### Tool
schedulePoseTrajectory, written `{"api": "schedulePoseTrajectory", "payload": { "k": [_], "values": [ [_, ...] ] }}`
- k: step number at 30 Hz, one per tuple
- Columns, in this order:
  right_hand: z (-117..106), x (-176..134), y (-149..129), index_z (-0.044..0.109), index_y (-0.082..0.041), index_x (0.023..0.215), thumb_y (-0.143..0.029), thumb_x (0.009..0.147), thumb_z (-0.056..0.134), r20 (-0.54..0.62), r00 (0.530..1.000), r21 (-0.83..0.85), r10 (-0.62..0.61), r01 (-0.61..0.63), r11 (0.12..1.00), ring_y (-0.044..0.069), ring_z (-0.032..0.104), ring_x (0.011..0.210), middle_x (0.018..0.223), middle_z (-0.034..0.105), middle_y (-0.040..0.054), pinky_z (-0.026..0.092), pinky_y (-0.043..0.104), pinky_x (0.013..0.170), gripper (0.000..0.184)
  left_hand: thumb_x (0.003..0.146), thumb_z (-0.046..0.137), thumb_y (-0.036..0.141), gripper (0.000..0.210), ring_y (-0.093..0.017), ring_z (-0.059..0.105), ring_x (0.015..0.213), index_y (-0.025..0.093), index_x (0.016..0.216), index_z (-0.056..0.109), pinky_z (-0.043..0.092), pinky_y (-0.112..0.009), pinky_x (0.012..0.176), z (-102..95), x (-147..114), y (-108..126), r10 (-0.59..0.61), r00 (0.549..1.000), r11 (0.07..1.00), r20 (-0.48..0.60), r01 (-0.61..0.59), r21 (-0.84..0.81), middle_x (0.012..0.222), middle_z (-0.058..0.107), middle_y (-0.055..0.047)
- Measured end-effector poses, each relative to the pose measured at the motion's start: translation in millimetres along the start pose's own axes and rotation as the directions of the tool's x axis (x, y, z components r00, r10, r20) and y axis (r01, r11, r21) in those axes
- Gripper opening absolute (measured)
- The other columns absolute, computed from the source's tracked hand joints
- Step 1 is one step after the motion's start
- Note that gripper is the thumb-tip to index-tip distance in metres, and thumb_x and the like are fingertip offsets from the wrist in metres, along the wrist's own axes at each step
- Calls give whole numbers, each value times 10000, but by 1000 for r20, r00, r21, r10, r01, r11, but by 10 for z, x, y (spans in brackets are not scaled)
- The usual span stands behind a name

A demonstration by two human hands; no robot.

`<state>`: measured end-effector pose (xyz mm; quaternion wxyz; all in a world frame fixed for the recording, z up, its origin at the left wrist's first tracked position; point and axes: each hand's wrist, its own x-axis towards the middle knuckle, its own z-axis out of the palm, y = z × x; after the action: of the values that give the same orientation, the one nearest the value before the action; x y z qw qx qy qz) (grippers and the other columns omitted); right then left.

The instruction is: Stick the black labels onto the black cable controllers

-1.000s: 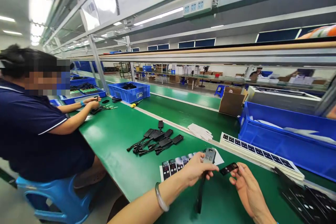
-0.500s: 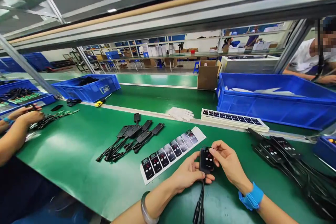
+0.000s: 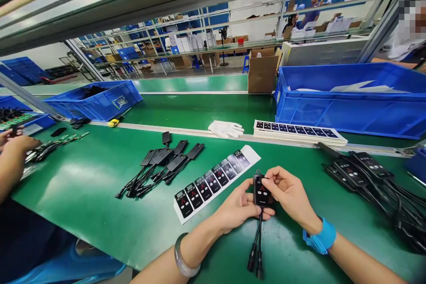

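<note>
A small black controller [image 3: 262, 199] with two short cables hanging from it is held upright over the green bench. My left hand [image 3: 237, 209] wraps its fingers around the controller's side and lower end. The thumb and fingertips of my right hand [image 3: 286, 187] pinch the upper right edge of the black label [image 3: 262, 187] on its face. Left of my hands lies a sheet of printed labels [image 3: 254, 156]. Farther left are several black controllers [image 3: 162, 157] without visible labels. To the right is a pile of labelled controllers [image 3: 351, 173] with tangled cables.
A white glove [image 3: 226, 129] and a stack of label sheets [image 3: 297, 135] lie along the rail. Blue bins [image 3: 349, 113] stand behind at right and left. A co-worker's hand [image 3: 18, 146] is over parts at the far left. An overhead beam crosses the top.
The view has tilted down and shifted slightly. The label now sits flatter and straighter on the controller's face, with my right fingers still at its upper edge. The co-worker's hands have moved left.
</note>
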<state>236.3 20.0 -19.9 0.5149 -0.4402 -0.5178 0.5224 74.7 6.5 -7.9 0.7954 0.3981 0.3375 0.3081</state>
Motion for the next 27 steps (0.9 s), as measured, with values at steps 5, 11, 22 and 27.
{"api": "schedulePoseTrajectory", "payload": {
  "k": [5, 11, 22, 27],
  "values": [
    [19, -19, -18, 550, -193, 774, -411, 766, 670, -21, 1000, -8, -15, 15, 1000, 103, 459, 540, 614, 479, -35, 401, 210, 462, 249, 738, 676, 164, 547, -230, 691, 858, 181, 1222, 423, 524, -324, 789, 4, 4, -15, 1, 1000, 1000, -12, -1, 28, 887, 689, -90],
    [35, -24, -14, 546, -194, 745, -430, 757, 673, -53, 998, -54, -40, 37, 998, 109, 451, 533, 596, 479, -32, 401, 230, 482, 269, 721, 681, 164, 584, -241, 685, 878, 194, 1237, 409, 517, -338, 796, 9, 11, -43, 26, 1000, 997, -14, -25, 77, 863, 674, -66],
    [55, -18, -13, 537, -180, 744, -424, 744, 685, -84, 996, -39, -16, 12, 999, 92, 419, 504, 565, 456, -46, 364, 209, 455, 286, 726, 659, 154, 598, -222, 686, 847, 190, 1260, 393, 508, -343, 810, 23, 10, -32, 41, 999, 991, -13, -39, 128, 868, 673, -67],
    [48, -8, 16, 543, -179, 825, -435, 737, 694, -105, 994, -57, -3, -3, 998, 100, 437, 499, 572, 474, -45, 377, 216, 449, 310, 732, 650, 141, 523, -214, 688, 838, 190, 1198, 420, 515, -343, 803, 15, 17, -55, 58, 998, 991, -13, -56, 119, 833, 661, -47]
  ]
}}
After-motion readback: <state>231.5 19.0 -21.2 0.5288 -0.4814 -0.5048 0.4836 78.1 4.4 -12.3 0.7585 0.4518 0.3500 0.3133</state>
